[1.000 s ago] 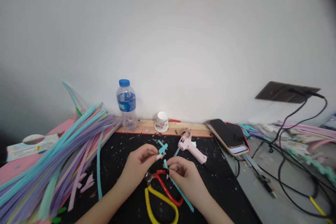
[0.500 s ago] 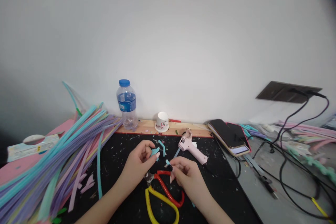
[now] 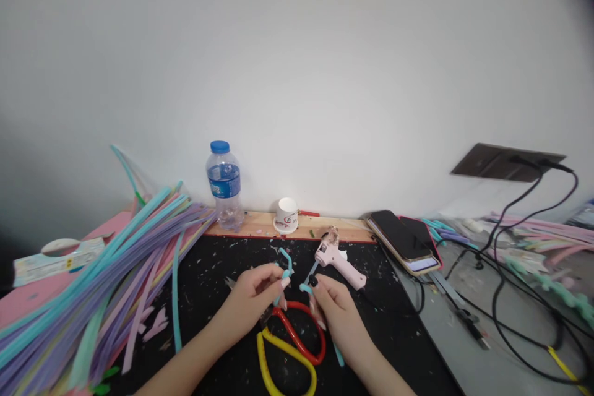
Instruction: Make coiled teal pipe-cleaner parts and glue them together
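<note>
My left hand (image 3: 257, 291) pinches a short turquoise pipe cleaner (image 3: 288, 258), whose bent end sticks up past the fingertips. Opposite it, a few centimetres away, my right hand (image 3: 341, 309) is closed on another small turquoise piece (image 3: 305, 288), curled at its tip. Part of a turquoise strip (image 3: 338, 354) also shows below the right hand. Under both hands lie scissors with one red and one yellow handle (image 3: 262, 362); their blades are mostly hidden by my left hand. A pale pink glue gun (image 3: 343, 267) rests just beyond my right hand.
Many pastel pipe cleaners (image 3: 116, 272) cover the left side. A plastic bottle (image 3: 224, 182) and a paper cup (image 3: 286, 216) stand along the wall. Phones (image 3: 403, 238) and black cables (image 3: 501, 297) lie to the right. Scraps dot the black mat (image 3: 208, 346).
My left hand has moved slightly right and down and now grips the bent turquoise piece. My right hand has shifted a little right, its turquoise piece now showing a curl.
</note>
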The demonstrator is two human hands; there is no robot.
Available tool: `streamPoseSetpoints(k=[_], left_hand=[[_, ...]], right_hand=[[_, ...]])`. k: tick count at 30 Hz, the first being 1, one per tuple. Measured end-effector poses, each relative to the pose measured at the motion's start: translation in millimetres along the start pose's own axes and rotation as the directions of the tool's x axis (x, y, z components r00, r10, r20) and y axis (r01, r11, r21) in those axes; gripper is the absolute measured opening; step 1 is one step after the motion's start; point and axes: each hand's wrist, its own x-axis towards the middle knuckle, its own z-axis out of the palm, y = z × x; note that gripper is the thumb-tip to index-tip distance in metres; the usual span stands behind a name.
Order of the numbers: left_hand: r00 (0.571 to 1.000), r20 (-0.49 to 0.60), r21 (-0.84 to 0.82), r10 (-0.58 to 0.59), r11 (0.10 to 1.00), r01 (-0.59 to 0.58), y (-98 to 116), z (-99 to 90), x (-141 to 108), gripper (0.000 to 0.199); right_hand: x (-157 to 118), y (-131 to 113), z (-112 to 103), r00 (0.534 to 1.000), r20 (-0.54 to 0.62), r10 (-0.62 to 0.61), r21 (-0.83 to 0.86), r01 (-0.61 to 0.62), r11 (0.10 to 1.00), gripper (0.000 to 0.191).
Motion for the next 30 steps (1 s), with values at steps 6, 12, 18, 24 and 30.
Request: streamPoseSetpoints(k=[6,12,18,24,30], left_hand=[[0.998,0.053,-0.071,-0.013,0.997,0.017,7.2,1.9,-1.9,0.021],[0.992,0.106,-0.101,-0.068,0.992,0.079,6.9,4.7,-4.8,0.023],[0.974,0.178,-0.167,-0.139,0.971,0.169,0.3,12.2,-7.3,0.021],[0.972,0.172,-0.216,-0.158,0.957,0.194,-2.1,13.2,-6.5,0.020],[0.969,0.190,-0.226,-0.161,0.953,0.203,-2.6,12.7,-5.7,0.020]], right_hand=[[-2.8,-1.2,2.9,1.000,-0.014,0.006,0.062,-0.005,0.998,0.033],[-3.6,-0.9,0.4,0.994,-0.040,-0.102,-0.034,0.101,0.994,0.028],[-5.8,1.8,-1.4,0.987,-0.004,-0.158,-0.187,0.154,0.970,0.030],[-8.9,-0.8,-2.1,0.970,0.023,-0.243,-0.492,0.222,0.842,0.023],[-6.1,0.0,-2.5,0.962,0.042,-0.270,-0.552,0.248,0.796,0.021]])
